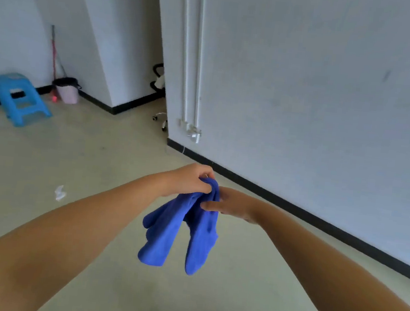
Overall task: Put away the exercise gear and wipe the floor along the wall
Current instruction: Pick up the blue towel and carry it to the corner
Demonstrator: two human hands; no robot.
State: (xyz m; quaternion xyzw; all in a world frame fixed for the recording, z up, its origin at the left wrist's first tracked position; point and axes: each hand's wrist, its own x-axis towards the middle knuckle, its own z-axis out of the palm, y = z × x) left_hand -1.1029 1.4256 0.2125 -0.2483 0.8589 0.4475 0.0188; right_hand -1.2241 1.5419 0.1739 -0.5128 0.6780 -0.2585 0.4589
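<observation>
A blue cloth [180, 231] hangs in folds in front of me, above the pale floor [96, 164]. My left hand [191, 179] grips its bunched top edge. My right hand [231, 205] pinches the cloth just below that, thumb on the near side. The white wall [319, 91] with its black baseboard [294, 210] runs from the centre to the lower right, a short way beyond my hands.
A blue plastic stool [20, 99] stands at the far left wall. Beside it are a pink bin [68, 90] and a red-handled broom [53, 61]. A chair base [161, 119] shows behind the wall corner. White pipes [193, 60] run down the wall. A scrap of white litter [60, 192] lies on the floor.
</observation>
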